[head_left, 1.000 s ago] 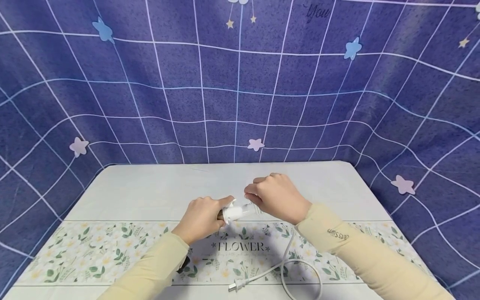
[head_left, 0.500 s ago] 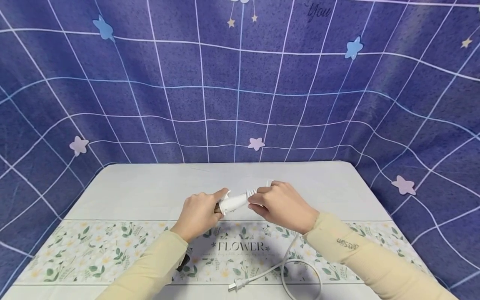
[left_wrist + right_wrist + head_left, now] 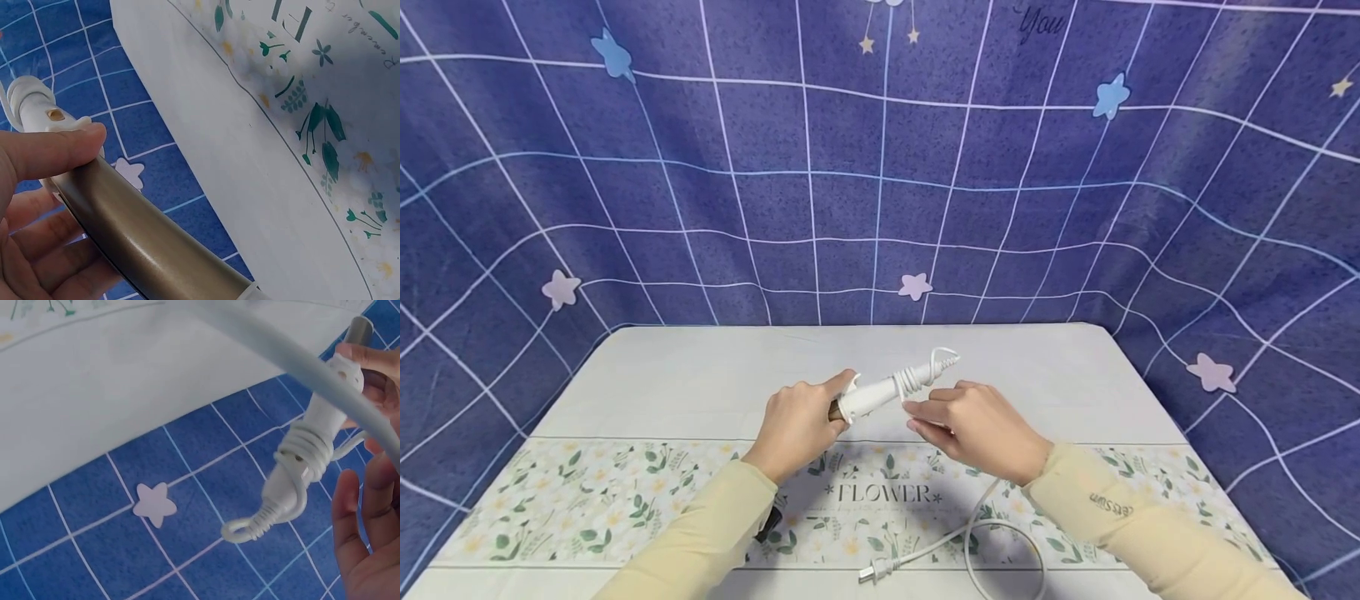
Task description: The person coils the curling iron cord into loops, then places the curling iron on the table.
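Note:
My left hand (image 3: 797, 425) grips a curling iron (image 3: 868, 397) by its bronze barrel (image 3: 150, 228), just beyond the white handle. The thumb lies near the handle's end in the left wrist view. White cord (image 3: 306, 450) is wound in several turns round the handle, with a small loop (image 3: 236, 531) at its tail end. The iron is held above the table, tail tilted up to the right. My right hand (image 3: 988, 429) is just below the wound turns, its curled fingers holding the cord's free run. That run crosses close before the right wrist camera.
The cord's plug (image 3: 876, 570) and a loose loop of cord (image 3: 1041, 562) lie at the table's front. A floral cloth with a white border covers the table (image 3: 700, 375). A blue curtain (image 3: 775, 208) with grid lines and stars hangs behind and at both sides.
My right hand has come down and toward me from above the handle, bringing the cord round it. The wound turns and tail now show. The iron's tail has tilted up; the left hand keeps its grip.

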`<state>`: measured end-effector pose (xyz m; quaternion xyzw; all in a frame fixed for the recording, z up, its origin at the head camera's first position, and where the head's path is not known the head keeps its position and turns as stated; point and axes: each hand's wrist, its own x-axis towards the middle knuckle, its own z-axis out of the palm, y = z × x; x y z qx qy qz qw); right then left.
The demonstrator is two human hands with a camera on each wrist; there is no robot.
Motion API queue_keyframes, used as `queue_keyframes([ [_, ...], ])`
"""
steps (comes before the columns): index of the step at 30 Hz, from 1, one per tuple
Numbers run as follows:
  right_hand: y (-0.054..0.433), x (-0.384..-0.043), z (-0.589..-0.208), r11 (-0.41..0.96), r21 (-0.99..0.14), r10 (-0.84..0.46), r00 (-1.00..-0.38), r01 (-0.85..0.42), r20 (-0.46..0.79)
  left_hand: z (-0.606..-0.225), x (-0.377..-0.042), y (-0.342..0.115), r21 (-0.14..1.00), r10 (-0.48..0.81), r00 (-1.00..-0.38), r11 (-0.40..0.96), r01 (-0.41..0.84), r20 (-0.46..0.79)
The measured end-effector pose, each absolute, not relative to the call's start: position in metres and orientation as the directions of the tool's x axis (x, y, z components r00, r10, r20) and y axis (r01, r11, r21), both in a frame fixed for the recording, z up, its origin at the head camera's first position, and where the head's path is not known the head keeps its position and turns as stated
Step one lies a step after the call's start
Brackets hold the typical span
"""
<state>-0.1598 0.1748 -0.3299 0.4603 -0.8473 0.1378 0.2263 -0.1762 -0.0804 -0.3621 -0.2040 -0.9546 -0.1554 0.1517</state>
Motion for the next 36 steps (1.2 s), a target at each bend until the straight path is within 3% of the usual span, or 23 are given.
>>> queue_keyframes([
  [11,0.181,-0.155,-0.342,0.548,-0.186,-0.693,-0.567,-0.815,0.445,-0.357,-0.182,-0.084,0.275,0.275,-0.875,0.874,0.4,0.4],
  [18,0.186,-0.151,-0.347,0.51,-0.482,-0.619,-0.693,-0.712,0.369,-0.35,-0.187,-0.089,0.318,0.229,-0.889,0.874,0.367,0.396],
  [25,0.194,-0.147,-0.356,0.414,-0.72,-0.595,-0.764,-0.557,0.248,-0.345,-0.188,-0.093,0.344,0.211,-0.898,0.87,0.352,0.386],
  [36,0.207,-0.149,-0.365,0.43,-0.776,-0.575,-0.803,-0.461,0.158,-0.343,-0.191,-0.099,0.359,0.203,-0.9,0.866,0.349,0.386],
])
